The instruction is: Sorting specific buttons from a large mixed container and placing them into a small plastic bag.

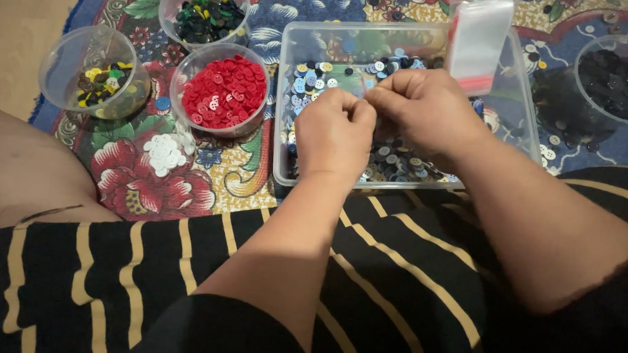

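My left hand (333, 131) and my right hand (426, 111) meet fingertip to fingertip over a clear rectangular plastic box (283, 104) filled with mixed blue, white and dark buttons (399, 162). Both hands have their fingers pinched together at one spot; what they pinch is too small to make out. A small clear plastic bag with a red strip (479, 42) stands up just behind my right hand, and I cannot tell whether the hand holds it.
Round clear cups stand to the left: red buttons (224, 91), dark green and black buttons (205, 13), yellow and mixed buttons (99, 82). White buttons (163, 154) lie in a heap on the floral cloth. A cup of black buttons (618, 80) sits at the right.
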